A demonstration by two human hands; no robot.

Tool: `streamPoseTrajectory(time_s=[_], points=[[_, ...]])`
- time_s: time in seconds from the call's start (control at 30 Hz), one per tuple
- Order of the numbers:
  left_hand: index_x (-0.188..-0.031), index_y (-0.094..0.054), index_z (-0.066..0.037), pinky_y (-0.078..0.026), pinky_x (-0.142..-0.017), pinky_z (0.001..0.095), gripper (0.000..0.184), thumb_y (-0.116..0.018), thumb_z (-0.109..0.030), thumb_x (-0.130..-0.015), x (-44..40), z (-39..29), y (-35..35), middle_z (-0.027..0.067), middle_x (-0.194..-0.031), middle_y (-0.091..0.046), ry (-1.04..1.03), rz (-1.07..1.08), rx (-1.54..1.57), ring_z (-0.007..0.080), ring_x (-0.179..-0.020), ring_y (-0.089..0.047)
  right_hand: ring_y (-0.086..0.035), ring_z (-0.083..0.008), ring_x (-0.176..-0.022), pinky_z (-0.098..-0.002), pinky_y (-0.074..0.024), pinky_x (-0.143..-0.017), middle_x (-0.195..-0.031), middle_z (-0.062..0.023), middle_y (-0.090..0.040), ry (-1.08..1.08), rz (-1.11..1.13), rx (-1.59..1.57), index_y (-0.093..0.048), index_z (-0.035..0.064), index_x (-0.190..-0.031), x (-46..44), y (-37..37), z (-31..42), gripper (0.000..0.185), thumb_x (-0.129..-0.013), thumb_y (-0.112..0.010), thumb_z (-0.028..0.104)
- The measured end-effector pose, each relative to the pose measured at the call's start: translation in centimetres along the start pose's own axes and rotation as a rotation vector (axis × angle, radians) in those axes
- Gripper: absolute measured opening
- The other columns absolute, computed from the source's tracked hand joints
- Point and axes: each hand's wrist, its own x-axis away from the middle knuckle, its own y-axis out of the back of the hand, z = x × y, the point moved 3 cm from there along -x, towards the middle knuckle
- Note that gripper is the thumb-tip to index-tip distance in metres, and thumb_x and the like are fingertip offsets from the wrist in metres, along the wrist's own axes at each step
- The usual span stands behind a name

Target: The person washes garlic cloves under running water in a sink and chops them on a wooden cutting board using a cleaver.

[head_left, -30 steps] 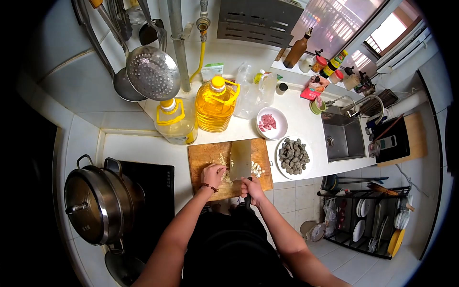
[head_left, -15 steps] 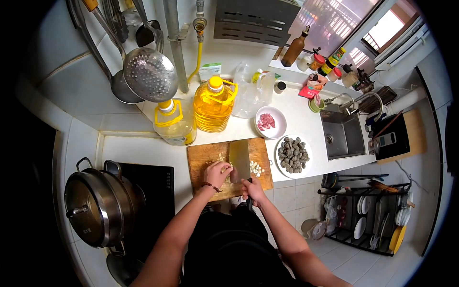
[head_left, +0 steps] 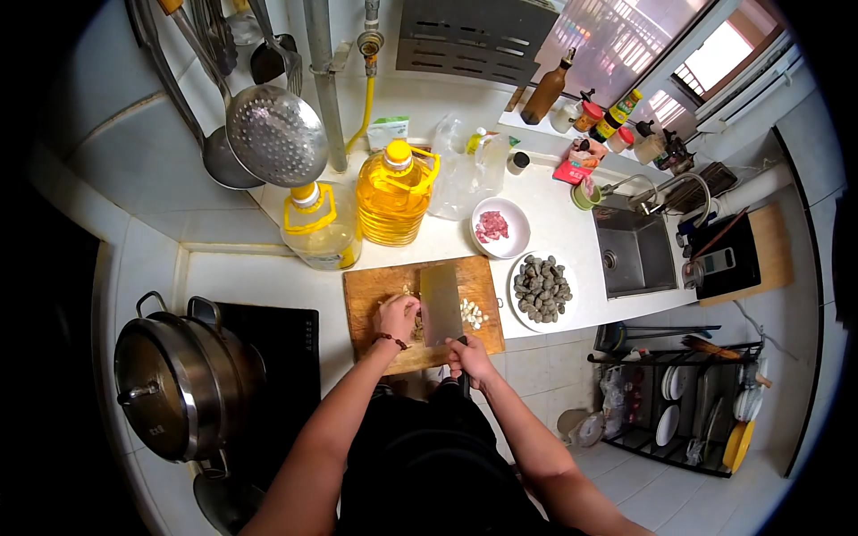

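Cutting: the cleaver [head_left: 439,308] is gripped by its handle in the right hand [head_left: 472,357], over the middle of the wooden board [head_left: 481,277].
Left hand [head_left: 394,315]: fingers are bent just beside the cleaver; whether anything is pinched cannot be told.
Pale pieces [head_left: 471,313]: a small pile is seen right of the cleaver, on the board.
Safe slicing: fingertips are best tucked behind knuckles, strokes made short.
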Motion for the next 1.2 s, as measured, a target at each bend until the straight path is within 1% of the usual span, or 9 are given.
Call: streamPoseTrajectory(time_s=[0.1, 0.2, 0.3, 0.37, 0.47, 0.57, 1.03, 1.13, 1.2], points=[[-0.097, -0.077, -0.006, -0.057, -0.076, 0.0373, 0.014, -0.078, -0.017, -0.089, -0.7, 1.3, 0.3, 0.0108, -0.095, -0.075, 0.07, -0.014, -0.024, 0.0284, -0.087, -0.073, -0.042, -0.0102, -0.046, -0.029, -0.0365, -0.04, -0.066, 0.0008, -0.047, -0.041, 0.015, -0.08, -0.052, 0.0114, -0.093, 0.2, 0.3, 0.1, 0.015, -0.103, -0.063, 0.016], [-0.096, -0.077, -0.006, -0.057, -0.075, 0.0374, 0.014, -0.079, -0.017, -0.089, -1.3, 0.0, 1.2, 0.0106, -0.094, -0.075, -0.031, -0.107, -0.015, 0.028, -0.086, -0.073, -0.041, -0.009, -0.046, -0.0278, -0.0349, -0.04, -0.066, 0.0015, -0.046, -0.012, 0.01, -0.015, -0.051, 0.0119, -0.094, 1.0, 0.0, 0.6, 0.016, -0.104, -0.063, 0.016], [-0.095, -0.077, -0.006, -0.058, -0.075, 0.0378, 0.011, -0.077, -0.015, -0.089, -1.6, -0.8, 1.0, 0.0104, -0.092, -0.076, -0.05, -0.074, 0.071, 0.0275, -0.084, -0.074, -0.038, -0.0081, -0.045, -0.0267, -0.0345, -0.039, -0.064, 0.0022, -0.045, -0.063, 0.049, -0.045, -0.048, 0.0118, -0.092, 1.2, 0.0, 0.9, 0.019, -0.104, -0.061, 0.016], [-0.095, -0.076, -0.007, -0.058, -0.075, 0.038, 0.009, -0.077, -0.013, -0.089, -1.7, 0.9, 0.6, 0.0095, -0.09, -0.077, 0.074, -0.026, -0.122, 0.0272, -0.083, -0.075, -0.039, -0.0082, -0.046, -0.0272, -0.0339, -0.04, -0.066, 0.0014, -0.047, -0.048, 0.061, -0.054, -0.051, 0.0118, -0.094, 0.6, 0.5, 0.4, 0.016, -0.104, -0.063, 0.016], [-0.097, -0.077, -0.008, -0.058, -0.076, 0.0381, 0.01, -0.077, -0.013, -0.088, -1.3, 2.7, 0.7, 0.0091, -0.09, -0.077, 0.102, 0.114, -0.121, 0.0272, -0.085, -0.075, -0.04, -0.0083, -0.045, -0.0275, -0.0339, -0.039, -0.066, 0.0014, -0.047, -0.015, -0.009, 0.004, -0.052, 0.0114, -0.094, 0.4, 0.9, 0.7, 0.016, -0.104, -0.063, 0.016], [-0.099, -0.076, -0.008, -0.059, -0.077, 0.0375, 0.012, -0.077, -0.014, -0.088, -1.0, 3.4, 0.3, 0.0088, -0.089, -0.077, -0.003, 0.131, -0.05, 0.0267, -0.085, -0.075, -0.04, -0.0085, -0.045, -0.0277, -0.0341, -0.038, -0.065, 0.0014, -0.047, 0.027, -0.022, 0.083, -0.052, 0.011, -0.093, 0.3, 1.4, 1.2, 0.016, -0.104, -0.063, 0.016], [-0.114, -0.076, -0.008, -0.058, -0.082, 0.0364, 0.026, -0.075, -0.014, -0.089, 1.6, 2.4, 1.9, 0.011, -0.1, -0.077, 0.046, 0.203, -0.134, 0.0267, -0.089, -0.075, -0.044, -0.0106, -0.043, -0.0297, -0.0364, -0.038, -0.061, 0.0002, -0.047, 0.104, 0.058, 0.222, -0.058, 0.0057, -0.097, 0.2, 2.7, 1.6, 0.012, -0.104, -0.062, 0.015], [-0.116, -0.075, -0.006, -0.059, -0.082, 0.0349, 0.029, -0.077, -0.014, -0.089, 2.3, 4.4, 1.0, 0.0111, -0.1, -0.077, 0.08, 0.2, 0.006, 0.0242, -0.09, -0.075, -0.041, -0.0073, -0.044, -0.0281, -0.0354, -0.039, -0.062, 0.0034, -0.044, 0.188, 0.053, 0.46, -0.057, 0.0093, -0.098, 0.0, 3.6, 2.1, 0.01, -0.105, -0.06, 0.016], [-0.117, -0.074, -0.005, -0.059, -0.082, 0.0338, 0.029, -0.077, -0.014, -0.089, 2.5, 3.4, 1.3, 0.0111, -0.101, -0.077, 0.085, 0.198, 0.056, 0.0229, -0.091, -0.075, -0.045, -0.0104, -0.048, -0.031, -0.0382, -0.044, -0.062, 0.0013, -0.049, 0.228, 0.07, 0.588, -0.062, 0.0046, -0.1, 0.4, 3.8, 3.4, 0.011, -0.102, -0.064, 0.015]])
